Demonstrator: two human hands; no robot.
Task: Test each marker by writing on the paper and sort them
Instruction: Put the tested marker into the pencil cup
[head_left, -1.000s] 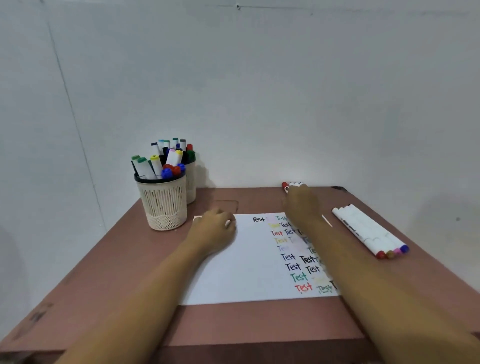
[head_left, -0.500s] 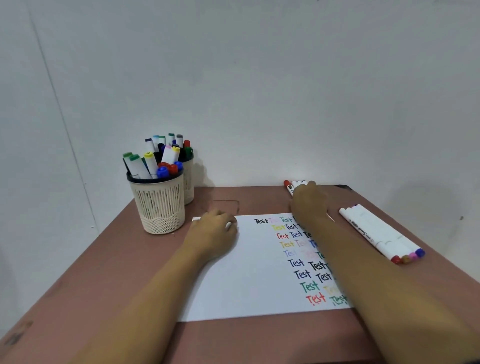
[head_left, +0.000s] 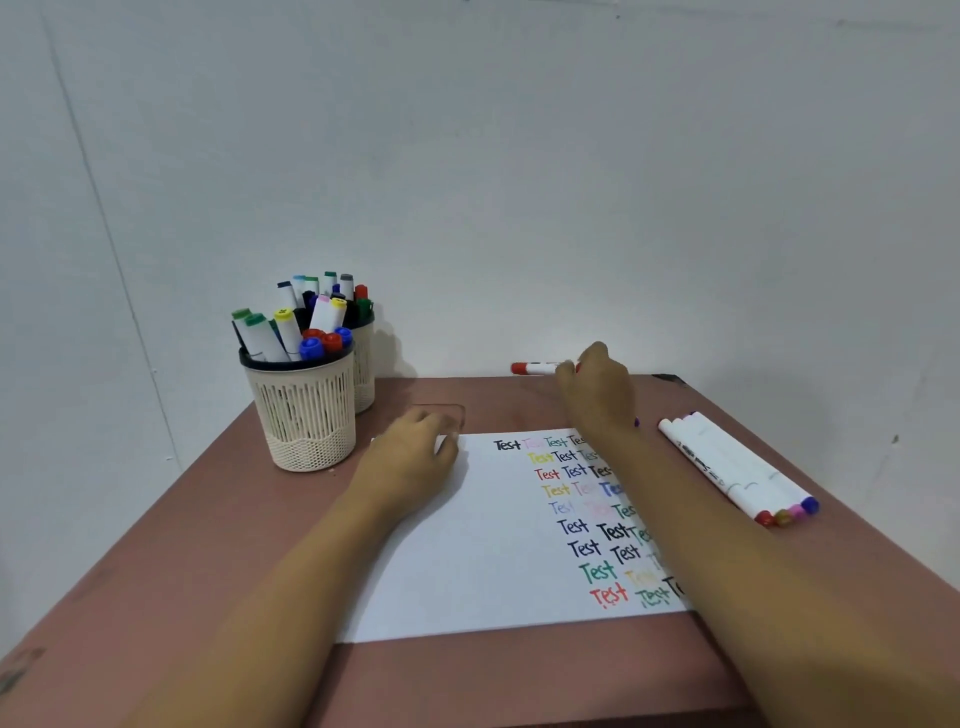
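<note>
reaching to the far edge of the desk (head_left: 156, 571), my right hand (head_left: 597, 400) has its fingers (head_left: 592, 358) closed around one end of a red marker (head_left: 537, 368). its capped end sticks out to the left, close to the wall. my left hand (head_left: 415, 460) rests on the far left corner of the paper (head_left: 457, 561), fingers loosely bent. i cannot tell whether anything is under them.

the right side of the paper is filled with coloured "test" words, and my right forearm passes over them. a row of markers (head_left: 727, 467) lies on the right, and two cups (head_left: 304, 415) of markers stand at the far left.

i grip the marker near one end only, so it could tip or slip on the way back. my forearm could smear any wet ink or drag the sheet if my left hand lifts. a careless swing could also scatter the sorted row.
</note>
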